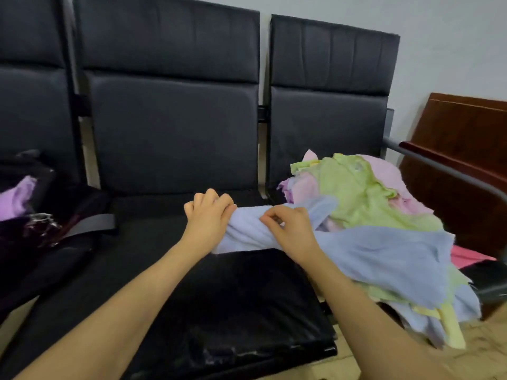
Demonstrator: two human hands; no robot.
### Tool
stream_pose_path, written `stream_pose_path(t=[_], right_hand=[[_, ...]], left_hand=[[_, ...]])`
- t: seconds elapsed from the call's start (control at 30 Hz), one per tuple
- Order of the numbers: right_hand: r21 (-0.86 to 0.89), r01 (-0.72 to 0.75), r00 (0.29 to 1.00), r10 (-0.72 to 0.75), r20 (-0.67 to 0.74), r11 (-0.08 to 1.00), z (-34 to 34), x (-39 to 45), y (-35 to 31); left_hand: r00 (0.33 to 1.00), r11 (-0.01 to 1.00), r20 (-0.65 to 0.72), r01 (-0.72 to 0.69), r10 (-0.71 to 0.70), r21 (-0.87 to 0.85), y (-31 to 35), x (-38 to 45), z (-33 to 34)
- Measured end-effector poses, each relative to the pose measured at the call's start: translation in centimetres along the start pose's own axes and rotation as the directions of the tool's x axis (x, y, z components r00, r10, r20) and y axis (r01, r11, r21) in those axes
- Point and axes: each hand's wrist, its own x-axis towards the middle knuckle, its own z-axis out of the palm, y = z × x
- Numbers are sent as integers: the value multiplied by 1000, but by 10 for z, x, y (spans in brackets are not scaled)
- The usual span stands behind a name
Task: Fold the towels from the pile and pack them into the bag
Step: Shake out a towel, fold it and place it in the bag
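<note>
**Ana:** On the far left seat sits the dark bag (41, 215), with a purple towel (16, 198) showing at its mouth. So some packing looks done already?

**Ben:** That is my reading. Moving right, the middle seat (247, 311) is the working surface. Above its back edge the left hand (210, 215) has its fingers curled tight round one end of a pale blue towel (370, 256).

**Ana:** And the right hand (290, 231)?

**Ben:** Just beside it, pinching the same towel along its upper edge. Both hands are clamped on the cloth, close together.

**Ana:** Where does the rest of it lie?

**Ben:** It trails right, draped over the pile (365, 193) of green, pink and yellow towels on the right-hand seat.

**Ana:** Which step, then?

**Ben:** I judge it is drawing one towel off the pile, before any fold. Next it needs pulling clear, the hands sliding apart to find two corners, then spreading it flat on the middle seat.
</note>
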Motion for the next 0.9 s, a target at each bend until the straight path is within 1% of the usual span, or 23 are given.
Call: stream_pose_path(t=[0.07, 0.1, 0.17, 0.3, 0.4, 0.43, 0.5, 0.53, 0.57, 0.6, 0.63, 0.67, 0.7, 0.77, 0.83, 0.9], right_hand=[[22, -38, 991, 35, 131, 999, 31, -6, -17], [12, -61, 975, 57, 214, 998, 44, -11, -24], [-30, -50, 945, 57, 322, 998, 68, -19, -34], [1, -88, 912, 81, 401, 996, 100, -27, -53], [-75, -61, 904, 87, 419, 995, 110, -27, -53], [-147, -12, 899, 75, 431, 989, 109, -27, -50], [-316, 104, 856, 76, 511, 943, 106, -28, -40], [-364, 133, 821, 103, 561, 922, 105, -29, -35], [-389, 133, 779, 146, 609, 912, 105, -31, -30], [-405, 115, 731, 199, 653, 907, 105, -32, -25], [-426, 107, 677, 248, 693, 899, 107, -33, -21], [-452, 127, 627, 282, 726, 883, 108, -33, -17], [-476, 158, 596, 301, 744, 865, 109, -32, -14], [-501, 215, 576, 305, 758, 838, 114, -27, -9], [-511, 229, 584, 303, 753, 829, 120, -20, -5], [-518, 179, 604, 322, 729, 836, 124, -12, 0]], left_hand=[[998, 998, 22, 58, -59, 35, -34, -24, -8], [996, 995, 39, 82, -85, 61, -50, -37, -12], [990, 987, 60, 120, -127, 109, -78, -59, -19], [975, 960, 64, 194, -211, 203, -115, -87, -31], [948, 924, 111, 258, -299, 282, -126, -92, -35], [931, 911, 153, 274, -332, 308, -126, -93, -35], [880, 893, 286, 267, -379, 362, -125, -96, -29], [838, 887, 371, 253, -401, 387, -123, -98, -26], [781, 881, 464, 224, -418, 417, -123, -102, -21], [726, 877, 548, 161, -416, 452, -124, -106, -17], [691, 872, 603, 81, -398, 483, -125, -110, -14], [680, 864, 628, 15, -378, 504, -129, -112, -12], [685, 861, 630, -8, -366, 509, -132, -112, -10], [706, 874, 607, 33, -364, 485, -137, -107, -8], [724, 895, 580, 115, -373, 432, -143, -98, -3], [753, 907, 548, 153, -364, 392, -147, -89, 3]])
